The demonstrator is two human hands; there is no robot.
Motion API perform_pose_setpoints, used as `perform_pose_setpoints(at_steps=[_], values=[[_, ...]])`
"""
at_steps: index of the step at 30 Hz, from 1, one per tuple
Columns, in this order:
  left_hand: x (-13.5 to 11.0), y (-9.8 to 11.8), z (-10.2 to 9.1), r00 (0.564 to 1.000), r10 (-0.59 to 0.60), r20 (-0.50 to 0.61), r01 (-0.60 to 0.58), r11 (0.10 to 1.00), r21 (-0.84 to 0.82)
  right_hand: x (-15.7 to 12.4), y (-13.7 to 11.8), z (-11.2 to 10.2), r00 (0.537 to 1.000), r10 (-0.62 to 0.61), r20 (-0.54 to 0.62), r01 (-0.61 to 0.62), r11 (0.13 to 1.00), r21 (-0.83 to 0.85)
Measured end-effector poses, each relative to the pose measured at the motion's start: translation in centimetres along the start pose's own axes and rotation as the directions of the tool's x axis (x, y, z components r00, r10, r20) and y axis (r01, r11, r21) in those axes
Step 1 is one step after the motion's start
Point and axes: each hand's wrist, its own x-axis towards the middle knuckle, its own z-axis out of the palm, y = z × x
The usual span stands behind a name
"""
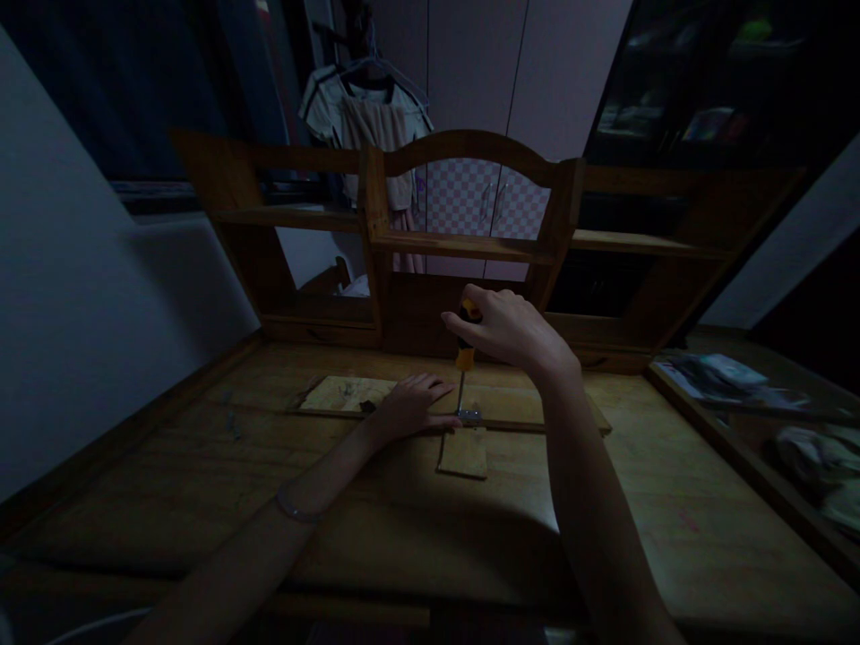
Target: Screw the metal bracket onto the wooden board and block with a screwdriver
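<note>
My right hand is closed round the yellow and black handle of a screwdriver, held upright with its tip on a small metal bracket. The bracket sits where a long wooden board meets a small wooden piece. My left hand lies on the board just left of the bracket, fingers stretched out flat and pressing down, fingertips close to the metal. A thin bangle circles my left forearm.
The boards rest on a wooden desk with a wooden shelf unit standing at its back. Papers and cloth lie at the right. Clothes on a hanger hang behind the shelves. The room is dim.
</note>
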Motion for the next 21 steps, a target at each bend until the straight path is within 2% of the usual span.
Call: perform_pose_setpoints(at_steps=[9,13,17,21], values=[[0.16,-0.23,0.3,1.0,0.017,0.011,-0.017,1.0,0.004,-0.17,-0.39,-0.56,0.995,0.089,-0.044,-0.092,0.994,-0.061],[0.13,-0.16,0.17,1.0,0.02,0.005,-0.02,1.0,0.005,-0.28,-0.28,-0.73,0.998,0.028,-0.051,-0.027,0.999,0.021],[0.08,-0.25,0.22,1.0,0.018,0.004,-0.018,1.0,-0.017,-0.38,0.01,-0.92,0.998,-0.053,0.017,0.05,0.986,0.16],[0.05,-0.22,0.11,1.0,0.018,-0.005,-0.019,0.999,-0.027,-0.63,0.28,-1.0,0.996,-0.087,0.038,0.078,0.98,0.182]])
